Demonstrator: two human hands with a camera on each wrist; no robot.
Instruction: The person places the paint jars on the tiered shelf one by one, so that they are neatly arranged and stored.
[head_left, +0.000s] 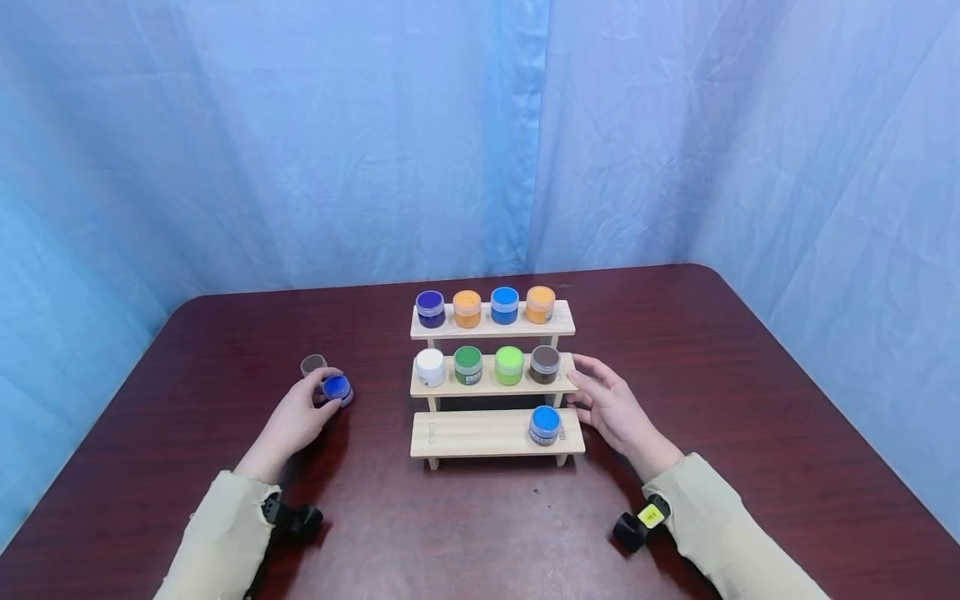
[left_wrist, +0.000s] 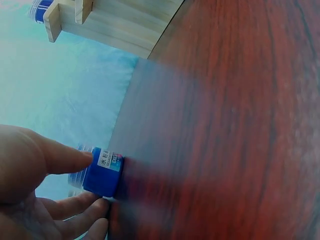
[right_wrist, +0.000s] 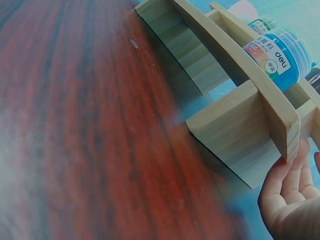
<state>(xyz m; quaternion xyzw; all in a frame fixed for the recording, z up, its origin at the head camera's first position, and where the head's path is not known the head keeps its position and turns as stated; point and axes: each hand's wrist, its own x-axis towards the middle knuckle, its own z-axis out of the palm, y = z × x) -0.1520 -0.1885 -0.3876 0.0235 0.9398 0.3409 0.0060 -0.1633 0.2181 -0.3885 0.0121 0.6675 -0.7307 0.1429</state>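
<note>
At the left of the head view, my left hand (head_left: 300,414) pinches a dark blue paint jar (head_left: 337,388) between thumb and fingers. Its labelled side shows in the left wrist view, base close to the tabletop. Just behind that hand stands a dark-topped jar (head_left: 313,364), partly covered by the fingers. My right hand (head_left: 611,408) holds the right end of the middle tier of a three-tier wooden rack (head_left: 480,433), thumb in front. On the bottom tier, toward the right, sits a light blue jar (head_left: 544,423).
The middle tier bears white (head_left: 431,367), dark green (head_left: 468,365), light green (head_left: 509,365) and brown (head_left: 544,364) jars. Purple-blue (head_left: 431,309), orange and blue jars line the top tier. Blue curtains (head_left: 360,150) hang behind the dark red table (head_left: 480,533).
</note>
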